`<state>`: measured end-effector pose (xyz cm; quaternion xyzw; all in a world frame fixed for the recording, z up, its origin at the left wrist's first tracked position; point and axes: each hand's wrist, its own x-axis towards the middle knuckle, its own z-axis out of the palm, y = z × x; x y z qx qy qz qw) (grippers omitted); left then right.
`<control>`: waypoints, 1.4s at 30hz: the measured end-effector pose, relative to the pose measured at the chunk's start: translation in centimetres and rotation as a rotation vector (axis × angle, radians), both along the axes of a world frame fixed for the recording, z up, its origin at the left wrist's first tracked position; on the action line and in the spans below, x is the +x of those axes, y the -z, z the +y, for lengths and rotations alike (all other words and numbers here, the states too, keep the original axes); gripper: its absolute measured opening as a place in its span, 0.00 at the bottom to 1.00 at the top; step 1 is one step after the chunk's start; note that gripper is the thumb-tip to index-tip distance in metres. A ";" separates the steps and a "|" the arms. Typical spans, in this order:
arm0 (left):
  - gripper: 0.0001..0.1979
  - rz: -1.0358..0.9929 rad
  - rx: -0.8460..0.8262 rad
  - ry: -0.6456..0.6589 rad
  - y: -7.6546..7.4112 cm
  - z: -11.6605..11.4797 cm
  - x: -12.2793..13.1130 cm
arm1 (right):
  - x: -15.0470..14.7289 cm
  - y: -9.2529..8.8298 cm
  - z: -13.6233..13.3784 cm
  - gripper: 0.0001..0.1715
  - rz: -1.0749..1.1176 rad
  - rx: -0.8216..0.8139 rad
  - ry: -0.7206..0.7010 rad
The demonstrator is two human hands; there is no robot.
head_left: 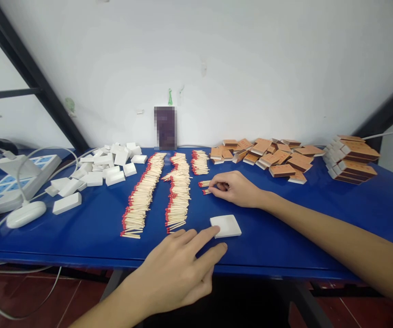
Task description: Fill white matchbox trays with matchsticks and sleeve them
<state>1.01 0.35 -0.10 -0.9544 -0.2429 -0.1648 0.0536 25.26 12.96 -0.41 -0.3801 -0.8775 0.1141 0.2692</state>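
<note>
A small white matchbox tray [229,226] lies near the table's front edge. My left hand [186,262] has its fingers apart, and the index fingertip touches the tray's left side. Farther back, my right hand [235,189] pinches at a few red-tipped matches [204,184] lying on the table; their heads stick out left of the fingertips. Left of that hand run two long rows of matches, one in the middle [178,196] and one farther left [142,196]. A shorter group of matches [200,162] lies behind the right hand.
White matchbox trays [109,161] are heaped at the back left. Orange-brown matchbox sleeves [275,157] are piled at the back right, beside stacked matchboxes [354,159]. A power strip [22,182] with cables and a white oval device [26,214] occupies the left end of the blue table [306,241].
</note>
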 end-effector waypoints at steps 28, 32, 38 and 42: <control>0.17 -0.007 0.024 -0.015 0.1 0.0 0.1 | -0.1 -0.1 -0.2 0.13 -0.024 0.007 -0.005; 0.17 -0.006 0.034 -0.016 -0.1 0.0 0.1 | 0.0 0.0 -0.1 0.12 -0.013 0.018 0.029; 0.17 -0.004 0.033 -0.014 -0.1 0.0 0.1 | 0.0 0.0 -0.2 0.14 -0.015 0.020 0.058; 0.17 -0.004 0.038 -0.017 0.0 0.0 0.1 | 0.0 -0.1 -0.2 0.13 -0.013 0.028 0.038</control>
